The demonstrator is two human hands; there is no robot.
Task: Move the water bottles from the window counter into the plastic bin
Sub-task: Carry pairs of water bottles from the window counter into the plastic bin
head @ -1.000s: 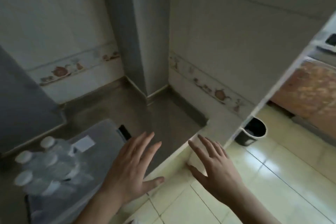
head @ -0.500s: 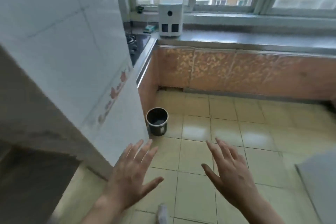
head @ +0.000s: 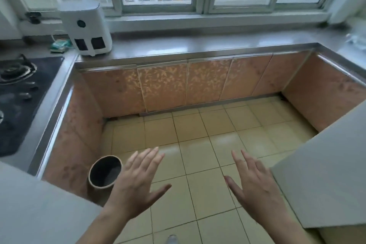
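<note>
My left hand [head: 138, 180] and my right hand [head: 255, 186] are both held out over the tiled floor, palms down and fingers spread, holding nothing. The grey window counter [head: 198, 42] runs under the window ahead, well beyond both hands. At its far right end lies something clear and shiny [head: 354, 38], perhaps water bottles, but too blurred to tell. The plastic bin is out of view.
A white appliance [head: 87, 27] stands on the counter's left end, next to a green pack [head: 59, 44]. A black gas hob [head: 17, 93] is at left. A dark round pail [head: 105, 172] stands on the floor by the left cabinet. A grey surface [head: 326, 174] juts in at right.
The view has swung from the bin with bottles in the corner round to the window counter and moved closer to it. Both hands stayed open and empty in front of me.
</note>
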